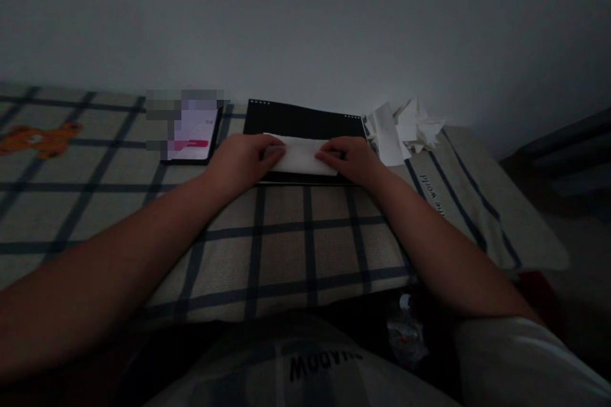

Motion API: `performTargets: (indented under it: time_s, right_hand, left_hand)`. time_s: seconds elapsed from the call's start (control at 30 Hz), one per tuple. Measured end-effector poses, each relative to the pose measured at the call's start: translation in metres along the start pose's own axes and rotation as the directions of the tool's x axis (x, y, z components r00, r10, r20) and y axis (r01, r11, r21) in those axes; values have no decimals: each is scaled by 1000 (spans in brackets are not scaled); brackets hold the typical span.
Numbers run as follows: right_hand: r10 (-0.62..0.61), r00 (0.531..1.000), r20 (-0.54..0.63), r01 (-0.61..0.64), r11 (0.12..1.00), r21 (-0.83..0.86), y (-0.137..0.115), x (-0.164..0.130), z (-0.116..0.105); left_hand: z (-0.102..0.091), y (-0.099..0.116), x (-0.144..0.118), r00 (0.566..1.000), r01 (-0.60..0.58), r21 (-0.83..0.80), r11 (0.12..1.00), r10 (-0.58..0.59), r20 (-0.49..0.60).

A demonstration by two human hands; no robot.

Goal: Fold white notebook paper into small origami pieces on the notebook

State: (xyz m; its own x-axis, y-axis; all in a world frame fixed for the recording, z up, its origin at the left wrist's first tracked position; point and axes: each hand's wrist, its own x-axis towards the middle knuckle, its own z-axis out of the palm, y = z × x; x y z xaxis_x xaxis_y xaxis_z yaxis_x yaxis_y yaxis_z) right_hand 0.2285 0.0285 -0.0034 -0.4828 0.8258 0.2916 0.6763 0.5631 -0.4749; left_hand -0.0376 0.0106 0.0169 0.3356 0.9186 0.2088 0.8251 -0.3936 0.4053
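white paper (pixel 301 156), folded into a narrow strip, lay across the front part of a black pad (pixel 305 121) on a checked bed cover (pixel 286 248), close to the pale wall. the left hand (pixel 241 162) pressed down on the strip's left end, its fingers (pixel 273 151) curled over the edge and flat on the paper rather than lifting it. the right hand (pixel 351 160) did the same at the right end, its fingers (pixel 329 155) bent and resting on the sheet, so the strip was pinned between the two hands. both forearms stretched forward over the cover from the bottom corners of the view. just left of the pad lay a phone (pixel 193 137) with a lit, pinkish screen, partly blurred. to the right of the pad, touching its corner or nearly so, sat a loose heap of white paper scraps (pixel 405 127). far to the left an orange bear print (pixel 41 138) showed on the cover, and a line of dark lettering ran along the striped part on the right. the room was dim, so finer details of the folds could not be made out.
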Motion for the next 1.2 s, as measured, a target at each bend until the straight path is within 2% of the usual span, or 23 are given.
performTargets:
  time_s: [0.13,0.2,0.27,0.37,0.5,0.57,0.67,0.87,1.07,1.2]
  right_hand:
    - [-94,995,-25,92,994,-62,6,2,9]
    - [-101,995,-7,100,992,-75,7,1,10]
    - [-87,996,17,88,992,-88,6,1,10]
    - [-70,998,4,70,988,-137,3,0,10]
    - [-36,999,-32,30,984,-175,-4,1,10]
    - [6,998,-55,-16,984,-178,-8,2,10]
    - [83,994,-71,-95,978,-188,-14,2,10]
    - [177,984,-17,-178,976,-126,-22,1,7]
    - [67,997,45,-67,998,8,-22,-2,11]
    - [-73,994,85,73,997,1,-19,-2,9]
  left_hand:
    - [8,2,0,1000,-3,46,999,4,-12]
    - [10,0,2,999,-37,84,996,39,-22]
    - [10,-1,3,988,-129,136,982,139,-61]
    - [9,2,1,943,-297,238,925,324,-82]
    - [12,15,-10,893,-440,310,843,448,50]
    - [17,20,-16,885,-461,325,826,454,101]
    - [23,23,-20,898,-440,343,830,412,153]
    - [25,18,-16,921,-388,308,869,358,151]
    - [27,6,-8,934,-355,185,916,340,106]
    - [22,-2,-4,913,-392,127,911,369,174]
